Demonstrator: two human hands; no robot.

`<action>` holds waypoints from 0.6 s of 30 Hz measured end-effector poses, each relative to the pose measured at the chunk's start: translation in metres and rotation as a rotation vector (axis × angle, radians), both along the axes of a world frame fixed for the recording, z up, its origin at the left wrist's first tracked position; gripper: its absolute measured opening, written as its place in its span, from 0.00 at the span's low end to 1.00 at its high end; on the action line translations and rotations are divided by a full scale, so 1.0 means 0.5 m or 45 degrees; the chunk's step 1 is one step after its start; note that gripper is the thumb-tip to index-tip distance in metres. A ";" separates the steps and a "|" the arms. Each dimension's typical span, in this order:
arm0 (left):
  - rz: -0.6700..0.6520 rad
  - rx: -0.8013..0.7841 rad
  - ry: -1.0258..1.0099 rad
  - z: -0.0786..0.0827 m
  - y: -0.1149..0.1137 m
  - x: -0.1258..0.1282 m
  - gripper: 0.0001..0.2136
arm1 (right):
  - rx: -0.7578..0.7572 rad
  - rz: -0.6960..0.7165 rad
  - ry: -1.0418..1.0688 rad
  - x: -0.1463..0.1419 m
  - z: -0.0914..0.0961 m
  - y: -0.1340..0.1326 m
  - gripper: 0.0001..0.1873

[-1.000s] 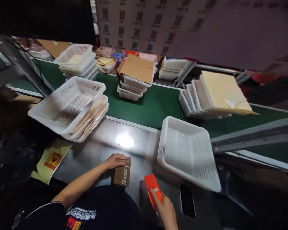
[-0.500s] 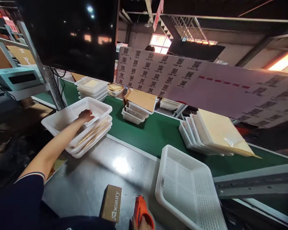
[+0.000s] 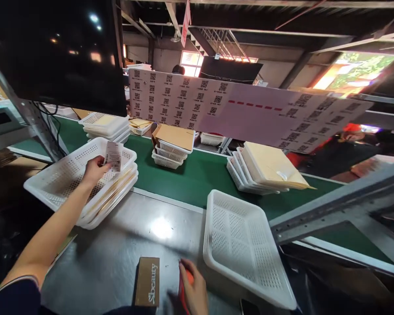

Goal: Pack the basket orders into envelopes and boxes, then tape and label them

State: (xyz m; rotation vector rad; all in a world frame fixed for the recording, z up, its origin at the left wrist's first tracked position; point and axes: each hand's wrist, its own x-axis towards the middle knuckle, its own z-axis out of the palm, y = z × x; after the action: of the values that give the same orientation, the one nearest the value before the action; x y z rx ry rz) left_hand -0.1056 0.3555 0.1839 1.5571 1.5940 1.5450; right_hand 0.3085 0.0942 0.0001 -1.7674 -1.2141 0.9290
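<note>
My left hand [image 3: 93, 168] pinches a printed slip [image 3: 113, 156] in its grip above the top white basket [image 3: 52, 183] of the stack. My right hand [image 3: 194, 288] closes around an orange scanner [image 3: 188, 280] on the counter [image 3: 118, 253], beside the brown box [image 3: 147, 281].

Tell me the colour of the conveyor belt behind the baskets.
Dark green, seen in the head view: conveyor belt.

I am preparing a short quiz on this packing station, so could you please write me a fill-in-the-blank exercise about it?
1. The left hand holds a paper slip above a white ____.
2. The right hand grips an ____ tool.
3. The brown box lies on the ____ table.

Missing words: basket; orange; metal
</note>
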 end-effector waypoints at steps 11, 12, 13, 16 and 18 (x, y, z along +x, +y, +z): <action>-0.574 -0.670 -0.502 -0.287 -0.420 0.374 0.22 | 0.181 -0.001 0.641 -0.160 0.136 0.163 0.28; -0.617 -0.709 -0.555 -0.296 -0.434 0.371 0.23 | 0.158 0.002 0.610 -0.153 0.127 0.151 0.26; -0.654 -0.740 -0.605 -0.296 -0.441 0.363 0.25 | 0.133 0.035 0.570 -0.145 0.123 0.137 0.25; -0.728 -0.847 -0.686 -0.261 -0.429 0.319 0.26 | 0.045 0.357 0.389 -0.116 0.136 0.094 0.20; -0.865 -0.996 -0.652 -0.227 -0.408 0.293 0.23 | -0.014 0.684 0.217 -0.100 0.161 0.078 0.16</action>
State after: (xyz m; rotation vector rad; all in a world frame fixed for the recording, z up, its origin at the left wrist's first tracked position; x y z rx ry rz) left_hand 0.0408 0.1516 0.0704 0.9804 1.0120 0.7143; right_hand 0.2584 0.1331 0.0807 -1.3513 -1.6033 1.3598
